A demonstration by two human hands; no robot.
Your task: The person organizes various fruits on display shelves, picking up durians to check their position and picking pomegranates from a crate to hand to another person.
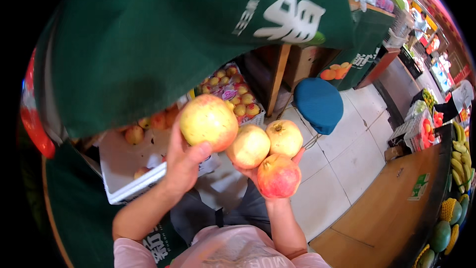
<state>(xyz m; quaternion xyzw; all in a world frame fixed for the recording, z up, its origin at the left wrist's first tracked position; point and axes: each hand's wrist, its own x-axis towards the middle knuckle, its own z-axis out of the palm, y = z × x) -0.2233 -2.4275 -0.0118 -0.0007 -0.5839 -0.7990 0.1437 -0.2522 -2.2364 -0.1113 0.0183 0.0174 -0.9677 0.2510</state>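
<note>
My left hand (pixel 181 161) is closed round a large yellow pomegranate (pixel 208 122) with a pink blush, its thumb across the lower side. Just to the right, my right hand (pixel 254 174) bears several pomegranates bunched together: a yellow one (pixel 249 146), another yellow one with its crown showing (pixel 284 139), and a redder one (pixel 278 176) at the front. Most of the right fingers are hidden under the fruit. Below and left stands a white foam box (pixel 130 183) with a few pomegranates (pixel 134 135) inside, partly covered by the cloth.
A dark green printed cloth (pixel 163 34) hangs over the stall on the left. Behind my hands is a crate of reddish-yellow fruit (pixel 242 100). A blue-covered stool (pixel 319 105) stands on the tiled floor (pixel 342 168). At right are a wooden panel (pixel 382 203) and bananas (pixel 460 159).
</note>
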